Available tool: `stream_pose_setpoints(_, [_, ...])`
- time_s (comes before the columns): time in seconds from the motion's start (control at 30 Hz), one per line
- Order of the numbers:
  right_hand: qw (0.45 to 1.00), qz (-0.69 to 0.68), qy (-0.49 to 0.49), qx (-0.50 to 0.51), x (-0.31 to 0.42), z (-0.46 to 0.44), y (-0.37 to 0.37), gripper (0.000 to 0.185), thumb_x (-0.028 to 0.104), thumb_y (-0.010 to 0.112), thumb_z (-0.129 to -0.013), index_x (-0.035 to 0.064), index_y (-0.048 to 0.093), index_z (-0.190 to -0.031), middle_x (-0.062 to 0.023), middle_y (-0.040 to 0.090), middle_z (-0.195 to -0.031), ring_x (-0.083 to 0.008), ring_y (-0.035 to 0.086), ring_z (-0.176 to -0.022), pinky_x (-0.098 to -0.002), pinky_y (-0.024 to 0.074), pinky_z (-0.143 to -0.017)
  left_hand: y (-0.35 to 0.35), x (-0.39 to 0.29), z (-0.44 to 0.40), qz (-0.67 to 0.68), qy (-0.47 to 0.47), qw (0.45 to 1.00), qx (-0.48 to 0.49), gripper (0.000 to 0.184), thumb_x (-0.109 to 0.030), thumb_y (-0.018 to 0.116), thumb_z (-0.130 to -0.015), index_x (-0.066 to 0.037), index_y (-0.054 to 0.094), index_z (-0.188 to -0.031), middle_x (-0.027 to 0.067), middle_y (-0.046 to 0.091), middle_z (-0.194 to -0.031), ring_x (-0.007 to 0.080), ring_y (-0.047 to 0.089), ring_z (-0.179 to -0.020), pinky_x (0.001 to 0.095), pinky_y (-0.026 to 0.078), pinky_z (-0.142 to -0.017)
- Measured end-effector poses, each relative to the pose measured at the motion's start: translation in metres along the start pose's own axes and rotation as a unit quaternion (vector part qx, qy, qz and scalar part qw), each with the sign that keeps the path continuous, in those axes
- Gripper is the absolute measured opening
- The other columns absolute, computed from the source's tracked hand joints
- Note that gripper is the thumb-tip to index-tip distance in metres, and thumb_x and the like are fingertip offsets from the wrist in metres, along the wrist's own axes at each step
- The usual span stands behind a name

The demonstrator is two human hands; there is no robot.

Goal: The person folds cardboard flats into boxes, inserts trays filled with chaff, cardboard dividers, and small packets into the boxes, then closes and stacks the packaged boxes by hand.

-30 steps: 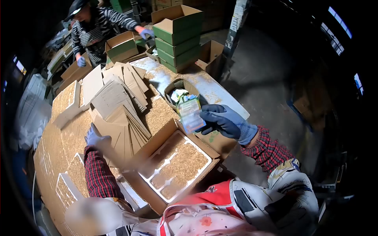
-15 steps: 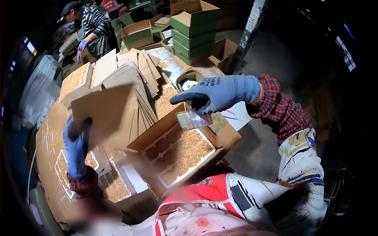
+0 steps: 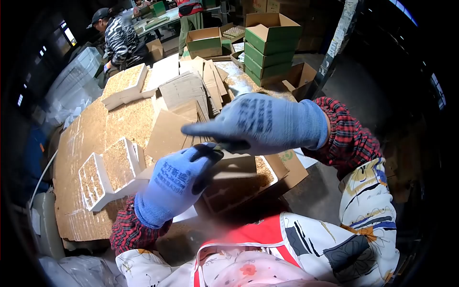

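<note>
My left hand [image 3: 172, 186], in a blue knitted glove with dark fingertips, is closed in a pinch over the open carton [image 3: 292, 176]. A brown cardboard sheet [image 3: 235, 166] runs from its fingers, seen at a slant. My right hand [image 3: 260, 122], gloved alike, is just above and touches or nearly touches the left fingertips. Its index finger points left while the others curl under. A yellow-green bit of a printed card [image 3: 218, 148] shows between the hands; the rest is hidden. Inside the carton is a white foam tray [image 3: 274, 173] with tan, sawdust-like filling, partly covered by the sheet.
White foam trays [image 3: 98, 184] of filling stand on the table [image 3: 71, 210] at left, with more trays [image 3: 125, 82] behind. Flat cardboard sheets [image 3: 184, 93] are piled in the middle. Green cartons [image 3: 270, 52] are stacked beyond, near a post [image 3: 337, 43]. A person [image 3: 122, 40] bends at far left.
My left hand has swung right with the cardboard sheet, from the table's left side to over the carton. My right hand stays near the carton, its printed card now mostly hidden.
</note>
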State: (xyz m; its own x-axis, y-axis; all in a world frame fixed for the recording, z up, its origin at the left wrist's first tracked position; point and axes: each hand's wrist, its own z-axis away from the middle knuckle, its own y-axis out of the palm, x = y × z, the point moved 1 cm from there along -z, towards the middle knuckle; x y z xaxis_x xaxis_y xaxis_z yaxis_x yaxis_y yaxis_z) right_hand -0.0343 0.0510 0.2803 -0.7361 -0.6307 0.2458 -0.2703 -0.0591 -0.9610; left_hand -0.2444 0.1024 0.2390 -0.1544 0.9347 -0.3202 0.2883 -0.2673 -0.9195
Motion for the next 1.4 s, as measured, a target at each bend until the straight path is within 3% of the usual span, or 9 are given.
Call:
stream_pose_setpoints(0.07, [0.956, -0.25, -0.006, -0.155, -0.015, 0.01, 0.004, 0.072, 0.017, 0.069, -0.084, 0.0051, 0.031, -0.144, -0.0115, 0.063, -0.108, -0.0182, 0.062, -0.098, -0.0331, 0.0502, -0.087, 0.0, 0.001, 0.0, 0.005, 0.008, 1.0, -0.03, 0.048, -0.009, 0.071, -0.072, -0.008, 0.056, -0.117, 0.0154, 0.055, -0.119, 0.0327, 0.063, -0.089, 0.0377, 0.053, -0.072])
stream_pose_setpoints(0.17, [0.768, -0.595, 0.041, -0.232, -0.046, 0.029, 0.031, 0.069, 0.015, 0.069, -0.084, 0.0019, 0.034, -0.142, -0.0114, 0.053, -0.129, -0.0213, 0.048, -0.122, -0.0351, 0.0353, -0.106, 0.001, 0.006, 0.001, 0.165, -0.038, 0.981, -0.089, 0.051, 0.003, 0.071, -0.071, -0.005, 0.058, -0.119, 0.0133, 0.058, -0.115, 0.0233, 0.063, -0.085, 0.0295, 0.051, -0.076])
stream_pose_setpoints(0.23, [0.816, -0.539, 0.041, -0.203, -0.04, 0.03, 0.044, 0.067, 0.02, 0.071, -0.084, 0.0025, 0.037, -0.139, -0.0093, 0.055, -0.123, -0.0146, 0.052, -0.112, -0.027, 0.0443, -0.095, 0.002, 0.007, 0.001, 0.25, -0.037, 0.963, -0.097, 0.05, 0.007, 0.069, -0.072, -0.001, 0.057, -0.12, 0.0108, 0.057, -0.115, 0.0165, 0.061, -0.083, 0.0263, 0.05, -0.074])
stream_pose_setpoints(0.37, [0.745, -0.561, 0.241, -0.27, -0.039, 0.033, 0.059, 0.032, 0.018, 0.07, -0.085, -0.0019, 0.061, -0.108, -0.0042, 0.065, -0.095, -0.0107, 0.061, -0.085, -0.0222, 0.0509, -0.079, 0.01, 0.016, 0.008, 0.195, -0.019, 0.977, -0.083, 0.055, -0.003, 0.076, -0.066, -0.009, 0.06, -0.118, 0.015, 0.054, -0.127, 0.0263, 0.065, -0.091, 0.0331, 0.053, -0.076])
stream_pose_setpoints(0.43, [0.705, -0.585, 0.201, -0.348, -0.044, 0.049, 0.06, 0.032, 0.014, 0.069, -0.086, -0.0046, 0.059, -0.11, -0.004, 0.065, -0.092, -0.0087, 0.062, -0.082, -0.022, 0.0529, -0.075, 0.002, 0.007, 0.013, 0.089, -0.032, 0.988, -0.119, 0.044, 0.009, 0.068, -0.068, -0.006, 0.065, -0.109, 0.0185, 0.054, -0.127, 0.0225, 0.064, -0.088, 0.0311, 0.051, -0.077])
stream_pose_setpoints(0.7, [0.718, -0.534, 0.331, -0.298, -0.044, 0.111, 0.047, 0.047, 0.009, 0.067, -0.085, -0.0025, 0.051, -0.128, -0.0015, 0.062, -0.088, -0.0043, 0.057, -0.075, -0.0183, 0.0462, -0.067, 0.014, 0.013, 0.076, -0.044, -0.169, 0.939, -0.297, 0.031, 0.007, 0.056, -0.083, 0.001, 0.062, -0.113, 0.0209, 0.056, -0.124, 0.0329, 0.055, -0.115, 0.0375, 0.044, -0.095])
stream_pose_setpoints(0.8, [0.794, -0.456, 0.29, -0.279, -0.056, 0.123, 0.067, 0.055, 0.007, 0.066, -0.084, -0.0023, 0.045, -0.133, -0.0025, 0.063, -0.09, -0.0037, 0.055, -0.079, -0.0192, 0.0463, -0.069, 0.03, 0.018, 0.093, -0.039, -0.191, 0.934, -0.299, 0.032, -0.001, 0.05, -0.089, 0.006, 0.054, -0.12, 0.0222, 0.054, -0.127, 0.0336, 0.052, -0.119, 0.0388, 0.038, -0.1])
stream_pose_setpoints(1.03, [0.806, -0.452, 0.308, -0.225, -0.057, 0.135, 0.081, 0.061, 0.006, 0.067, -0.085, 0.0013, 0.039, -0.139, -0.0068, 0.054, -0.125, -0.011, 0.054, -0.105, -0.0267, 0.0451, -0.091, 0.067, 0.005, 0.101, -0.065, -0.187, 0.923, -0.331, 0.034, -0.005, 0.05, -0.09, 0.008, 0.052, -0.121, 0.0235, 0.054, -0.125, 0.0347, 0.052, -0.118, 0.039, 0.038, -0.1])
stream_pose_setpoints(1.4, [0.818, -0.462, 0.266, -0.216, -0.053, 0.134, 0.089, 0.057, 0.008, 0.064, -0.087, 0.0007, 0.04, -0.138, -0.0062, 0.058, -0.119, -0.0107, 0.055, -0.099, -0.0268, 0.0454, -0.089, 0.069, -0.012, 0.095, -0.061, -0.203, 0.909, -0.358, 0.033, 0.006, 0.049, -0.082, 0.001, 0.06, -0.112, 0.0225, 0.057, -0.119, 0.0394, 0.056, -0.11, 0.0414, 0.046, -0.091])
